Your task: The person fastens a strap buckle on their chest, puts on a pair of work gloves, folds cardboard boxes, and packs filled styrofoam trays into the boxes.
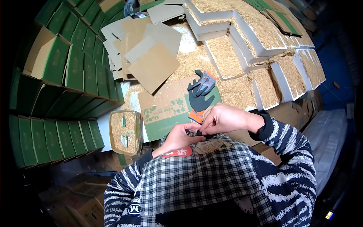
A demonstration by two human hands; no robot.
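Note:
My left hand (177, 138) and my right hand (224, 118) meet in front of my chest, at the top edge of the plaid apron (196, 172). Fingers of both hands pinch a small black piece (199, 132); its kind is too small to make out. Just beyond them lies a dark grey work glove (200, 101) with an orange cuff. A second work glove (206, 84), grey and orange, rests partly over the first. Both gloves are on a flattened green and brown carton (163, 109).
Stacked green cartons (84, 64) line the left side. A clear bin (124, 145) of brown shreds stands front left. Loose cardboard sheets (155, 68) lie at the back. White foam boxes (264, 49) filled with shreds rise in steps at the right.

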